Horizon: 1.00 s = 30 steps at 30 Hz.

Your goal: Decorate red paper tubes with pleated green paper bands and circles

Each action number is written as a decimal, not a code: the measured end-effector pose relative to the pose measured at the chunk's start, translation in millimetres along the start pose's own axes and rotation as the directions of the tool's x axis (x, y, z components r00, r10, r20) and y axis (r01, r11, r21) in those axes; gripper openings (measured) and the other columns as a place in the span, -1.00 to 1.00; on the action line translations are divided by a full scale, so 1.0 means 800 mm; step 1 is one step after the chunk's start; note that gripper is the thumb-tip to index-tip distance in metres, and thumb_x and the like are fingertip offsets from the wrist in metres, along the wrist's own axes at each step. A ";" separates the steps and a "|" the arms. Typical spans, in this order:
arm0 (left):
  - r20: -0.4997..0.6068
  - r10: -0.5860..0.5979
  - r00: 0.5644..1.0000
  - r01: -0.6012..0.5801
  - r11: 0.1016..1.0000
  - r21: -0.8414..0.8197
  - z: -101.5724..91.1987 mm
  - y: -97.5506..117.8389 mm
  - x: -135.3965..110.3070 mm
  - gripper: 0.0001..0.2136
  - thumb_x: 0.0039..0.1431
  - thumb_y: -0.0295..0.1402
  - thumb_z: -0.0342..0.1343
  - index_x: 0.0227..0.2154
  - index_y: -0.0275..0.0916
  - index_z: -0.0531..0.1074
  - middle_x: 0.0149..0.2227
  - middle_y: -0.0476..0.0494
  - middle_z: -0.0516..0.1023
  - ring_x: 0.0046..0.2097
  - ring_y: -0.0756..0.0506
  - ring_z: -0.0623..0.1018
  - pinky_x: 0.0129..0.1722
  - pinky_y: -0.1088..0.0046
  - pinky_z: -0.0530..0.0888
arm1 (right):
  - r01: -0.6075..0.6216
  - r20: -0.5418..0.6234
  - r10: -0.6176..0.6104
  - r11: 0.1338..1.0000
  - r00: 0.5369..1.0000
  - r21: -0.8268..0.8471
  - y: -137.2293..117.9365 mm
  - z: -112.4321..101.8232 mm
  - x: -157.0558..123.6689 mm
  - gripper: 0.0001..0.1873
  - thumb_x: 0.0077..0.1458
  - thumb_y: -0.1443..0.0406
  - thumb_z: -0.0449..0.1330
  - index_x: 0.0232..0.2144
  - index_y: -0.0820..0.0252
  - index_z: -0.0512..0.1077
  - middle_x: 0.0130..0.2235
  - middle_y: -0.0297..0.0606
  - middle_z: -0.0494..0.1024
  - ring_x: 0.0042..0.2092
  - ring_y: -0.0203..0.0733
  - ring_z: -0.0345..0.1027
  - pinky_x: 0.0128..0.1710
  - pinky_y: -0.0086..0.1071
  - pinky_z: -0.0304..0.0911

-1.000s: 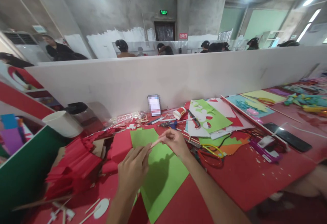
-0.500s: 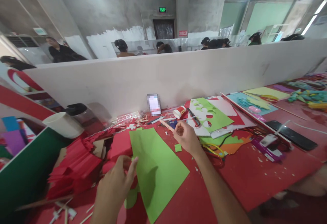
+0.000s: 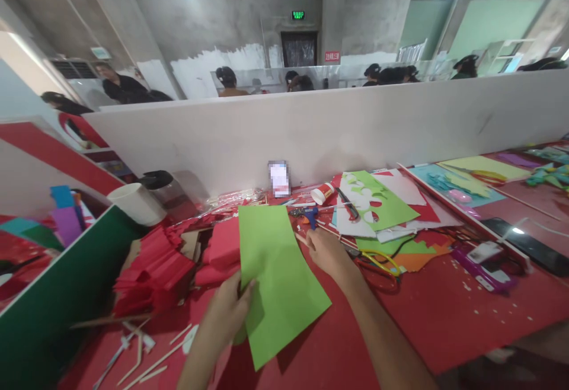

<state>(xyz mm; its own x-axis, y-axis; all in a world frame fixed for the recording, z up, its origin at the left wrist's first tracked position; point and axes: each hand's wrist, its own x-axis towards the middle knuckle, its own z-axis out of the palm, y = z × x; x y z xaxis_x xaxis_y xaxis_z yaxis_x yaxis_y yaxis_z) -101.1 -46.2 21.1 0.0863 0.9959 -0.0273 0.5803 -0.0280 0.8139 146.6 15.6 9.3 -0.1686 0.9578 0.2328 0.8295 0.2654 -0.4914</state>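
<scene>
A plain light-green paper sheet (image 3: 278,277) lies tilted on the red table (image 3: 427,313). My left hand (image 3: 226,313) pinches its lower left edge, with the thumb on top of the paper. My right hand (image 3: 326,251) rests low on the table just right of the sheet. Its fingers are curled, and a thin wooden stick (image 3: 301,239) pokes out from them. A blue glue gun (image 3: 309,215) lies just beyond that hand.
A red paper stack (image 3: 151,271) and a white cup (image 3: 137,203) sit left. A glue bottle (image 3: 323,192), cut green paper (image 3: 377,200), scissors (image 3: 377,262) and a black phone (image 3: 528,245) lie right. Loose sticks (image 3: 146,354) lie near left. A white divider (image 3: 355,123) runs behind, with people beyond.
My hands have parted from the stick held between them. My left hand has taken the green sheet's edge. My right hand has dropped to the table with the stick.
</scene>
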 end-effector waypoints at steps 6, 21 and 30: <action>-0.036 -0.011 0.999 -0.001 0.952 -0.306 -0.029 0.024 0.009 -0.49 0.08 -0.04 0.14 -0.06 -0.37 0.44 -0.20 -0.28 0.62 -0.20 -0.24 0.59 -0.20 0.25 0.54 | 0.007 -0.007 -0.005 0.903 1.000 0.430 -0.007 -0.009 0.007 -0.76 0.27 0.13 0.04 -0.19 0.13 0.41 -0.29 -0.21 0.59 -0.23 -0.08 0.48 -0.25 -0.31 0.25; 0.157 0.419 0.894 -0.375 0.893 -0.249 0.014 0.064 0.056 -0.52 0.22 -0.26 0.12 0.20 -0.07 0.25 0.24 -0.17 0.31 0.22 -0.22 0.33 0.17 0.25 0.32 | 0.061 -0.159 0.092 0.653 0.983 0.755 0.047 -0.056 0.027 -0.60 0.09 0.16 0.23 -0.05 0.21 0.44 -0.09 -0.12 0.59 -0.10 0.03 0.49 -0.16 -0.18 0.42; 0.219 0.403 0.889 -0.354 0.907 -0.229 0.039 0.055 0.061 -0.62 0.21 -0.25 0.12 0.10 -0.11 0.41 0.11 -0.12 0.48 0.13 -0.22 0.43 0.15 0.18 0.35 | 0.054 -0.190 0.025 0.915 0.982 0.399 0.044 -0.093 0.044 -0.65 0.21 0.15 0.09 -0.03 0.19 0.42 -0.08 -0.11 0.57 -0.06 -0.05 0.45 -0.09 -0.27 0.33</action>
<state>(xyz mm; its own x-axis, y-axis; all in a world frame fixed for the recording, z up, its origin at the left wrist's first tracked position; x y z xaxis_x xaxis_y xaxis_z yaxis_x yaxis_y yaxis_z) -46.1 -1.9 37.9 0.4873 0.8552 0.1765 0.3105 -0.3587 0.8803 209.6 50.9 62.4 -0.0436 0.9259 0.3753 0.5376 0.3384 -0.7723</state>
